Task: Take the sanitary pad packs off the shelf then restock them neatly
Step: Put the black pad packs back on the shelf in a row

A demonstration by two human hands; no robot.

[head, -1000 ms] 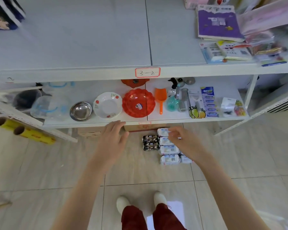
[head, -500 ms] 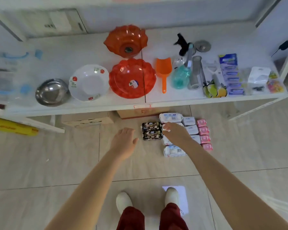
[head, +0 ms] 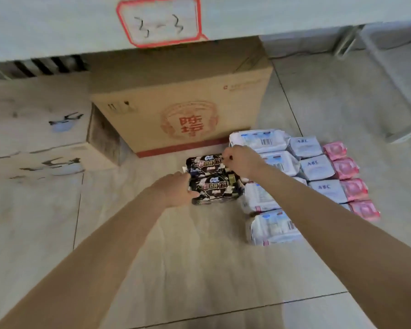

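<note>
Two black plastic-wrapped sanitary pad packs with white and red print lie on the pale tiled floor (head: 199, 252), side by side and touching along their long edges. They sit toward the far edge of the floor, where it runs under the shelf.

The left hand (head: 171, 191) has its grip closed round the left end of the nearer black pack (head: 215, 188), thumb across the near edge. The right hand (head: 241, 160) has its fingers curled tight at the right end of the farther black pack (head: 203, 163), pinching its corner – just how much of the wrapper it has hold of is hidden by the knuckles.

Just right of the black pair stands a column of four large white soft packs (head: 272, 229) with blue print, the right forearm crossing over the middle ones. Beside that column come three smaller pale blue-white packs (head: 317, 167) in a row front to back; a fourth may be tucked under the forearm, I cannot tell. Farthest right are four small pink packs (head: 345, 167), also in a line.

Behind the black packs one brown cardboard box with a red round stamp (head: 188, 115) rests on the floor, touching the first white pack, and one pale worn cardboard box (head: 38, 129) sits to its left. Above, the white shelf edge (head: 57, 27) carries one red-bordered label (head: 159, 20) – handwritten "3-3".
</note>
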